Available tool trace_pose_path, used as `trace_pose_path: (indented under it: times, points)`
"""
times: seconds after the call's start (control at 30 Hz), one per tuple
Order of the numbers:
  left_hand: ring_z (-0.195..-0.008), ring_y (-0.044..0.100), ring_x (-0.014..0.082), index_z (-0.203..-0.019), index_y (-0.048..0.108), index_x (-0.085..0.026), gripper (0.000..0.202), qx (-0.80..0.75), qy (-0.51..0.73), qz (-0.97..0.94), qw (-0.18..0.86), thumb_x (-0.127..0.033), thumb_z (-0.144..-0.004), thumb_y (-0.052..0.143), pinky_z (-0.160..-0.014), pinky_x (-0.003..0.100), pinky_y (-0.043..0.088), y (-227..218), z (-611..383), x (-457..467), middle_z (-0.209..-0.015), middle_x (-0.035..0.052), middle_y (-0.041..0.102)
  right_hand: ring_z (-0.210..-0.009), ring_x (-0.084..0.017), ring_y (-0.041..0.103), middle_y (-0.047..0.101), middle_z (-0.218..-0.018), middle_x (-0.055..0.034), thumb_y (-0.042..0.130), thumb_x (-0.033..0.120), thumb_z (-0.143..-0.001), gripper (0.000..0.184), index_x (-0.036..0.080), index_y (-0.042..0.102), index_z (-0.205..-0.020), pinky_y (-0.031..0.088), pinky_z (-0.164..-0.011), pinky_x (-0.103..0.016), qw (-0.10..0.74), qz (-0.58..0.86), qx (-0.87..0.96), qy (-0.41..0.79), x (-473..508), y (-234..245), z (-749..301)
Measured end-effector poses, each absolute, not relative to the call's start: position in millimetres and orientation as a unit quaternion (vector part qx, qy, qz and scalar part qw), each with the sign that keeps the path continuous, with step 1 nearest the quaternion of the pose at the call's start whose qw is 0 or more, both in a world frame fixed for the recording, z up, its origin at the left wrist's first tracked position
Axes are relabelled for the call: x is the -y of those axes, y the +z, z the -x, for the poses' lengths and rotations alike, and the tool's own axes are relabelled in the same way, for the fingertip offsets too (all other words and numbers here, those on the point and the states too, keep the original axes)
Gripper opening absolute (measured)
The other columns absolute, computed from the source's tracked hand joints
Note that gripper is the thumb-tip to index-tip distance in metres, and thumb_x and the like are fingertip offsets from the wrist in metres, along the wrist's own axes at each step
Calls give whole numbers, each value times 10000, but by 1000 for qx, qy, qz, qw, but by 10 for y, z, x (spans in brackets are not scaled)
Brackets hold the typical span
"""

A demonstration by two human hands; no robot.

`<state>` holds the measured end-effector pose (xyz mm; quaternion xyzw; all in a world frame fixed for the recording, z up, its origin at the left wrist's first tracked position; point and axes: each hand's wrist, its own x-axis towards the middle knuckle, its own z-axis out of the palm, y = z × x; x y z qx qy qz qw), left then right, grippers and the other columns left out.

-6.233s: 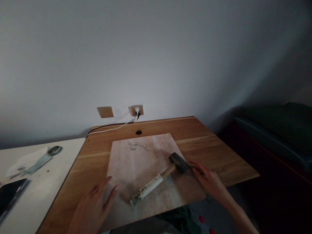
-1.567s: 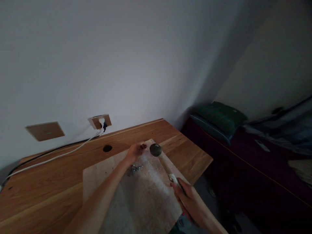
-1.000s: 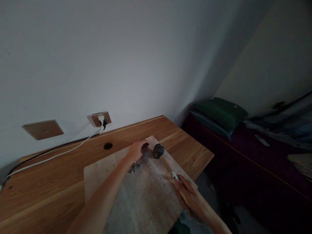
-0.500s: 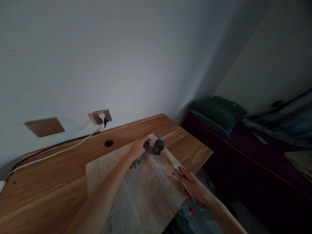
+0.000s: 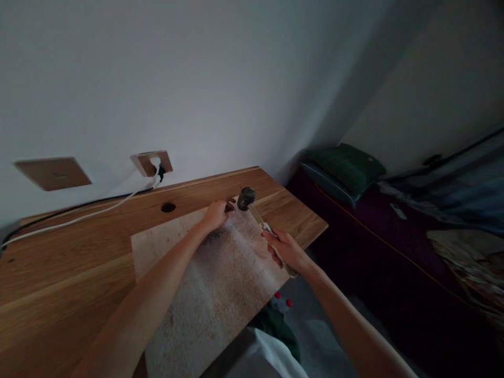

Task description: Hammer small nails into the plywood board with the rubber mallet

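My right hand (image 5: 286, 248) grips the light handle of a hammer (image 5: 246, 198) with a dark, blunt head. The head hangs over the far right corner of a pale wooden board (image 5: 220, 299), just right of my left fingertips. My left hand (image 5: 218, 215) rests at the far edge of the board with its fingers pinched together; whatever is between them is too small and dark to make out. Just below the left wrist, a small heap of metal nails (image 5: 214, 236) lies on the board, partly blurred.
The board lies on a wooden desk (image 5: 51, 262) with a round cable hole (image 5: 168, 208). Behind it, a white cable (image 5: 79, 223) runs to a wall socket (image 5: 153, 164). To the right stands a bed with a dark purple cover (image 5: 354, 247) and green pillows (image 5: 346, 168).
The view has tilted down, so everything sits higher in the picture. The hammer head has risen relative to my left fingertips, which stay pinched at the board's far corner.
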<state>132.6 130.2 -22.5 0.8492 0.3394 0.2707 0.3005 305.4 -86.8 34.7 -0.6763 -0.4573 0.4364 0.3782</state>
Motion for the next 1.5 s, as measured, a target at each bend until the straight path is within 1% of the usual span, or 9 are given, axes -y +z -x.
trace_pose_path:
  times: [0.17,0.4,0.53,0.7,0.87,1.03,1.2,1.33,1.5]
  points:
    - [-921,746,243,-1159,737,-186,356,-344,280,-847,291,-156,-810,797,-854,299,561,-237,-1329,-1339,-988,71,793,-347,-68,437,506,-590,99,554,634,-929,413,221,530,-931,318,-308,-185,378,665,485,424,828,317,-3064]
    - [-906,752,227,-1180,705,-168,343,-337,279,-848,300,-130,-839,718,-871,303,563,-269,-1346,-1324,-980,55,799,-364,-67,449,503,-590,96,475,559,-1003,341,236,491,-894,345,-323,-167,384,662,508,396,821,316,-3035]
    - [-918,742,259,-1122,722,-161,327,-342,289,-849,282,-154,-797,757,-868,331,564,-230,-1330,-1312,-1019,92,788,-358,-63,446,511,-599,95,502,516,-1002,304,240,481,-875,335,-316,-161,367,663,518,397,807,328,-3016]
    - [-905,758,286,-1144,743,-183,306,-350,280,-849,280,-220,-841,749,-844,335,567,-202,-1285,-1311,-956,90,799,-359,-64,458,517,-594,86,498,470,-1020,280,242,468,-860,326,-319,-156,352,671,522,391,770,265,-3009]
    - [-944,751,275,-1199,720,-192,378,-353,268,-851,283,-190,-821,738,-867,335,567,-169,-1296,-1305,-1008,85,798,-363,-68,456,511,-574,82,483,444,-1037,271,243,459,-858,338,-334,-161,351,673,531,377,763,208,-2992]
    - [-1005,713,261,-1256,680,-159,514,-339,267,-862,265,-216,-751,751,-910,356,564,-72,-1114,-1353,-1164,111,748,-377,-71,468,527,-586,77,434,429,-1060,262,248,447,-871,347,-352,-164,366,677,531,355,783,222,-2955]
    - [-944,708,231,-1075,734,-186,313,-271,165,-924,212,-162,-791,606,-884,328,540,95,-669,-1297,-1054,71,753,-357,-81,467,523,-519,81,507,424,-1036,270,242,471,-840,345,-371,-177,353,673,542,360,786,216,-2986]
    - [-901,691,224,-902,730,-201,199,-218,68,-961,153,-120,-779,596,-805,293,498,246,-492,-1117,-960,58,736,-376,-85,480,529,-521,81,459,451,-1054,283,243,470,-863,367,-397,-177,360,673,540,356,850,165,-3028]
    - [-767,668,209,-830,702,-214,107,-250,56,-948,189,-280,-863,625,-710,283,470,284,-507,-1023,-844,49,722,-380,-81,480,516,-543,90,440,450,-1055,277,242,467,-874,377,-403,-173,362,675,528,368,1018,97,-3074]
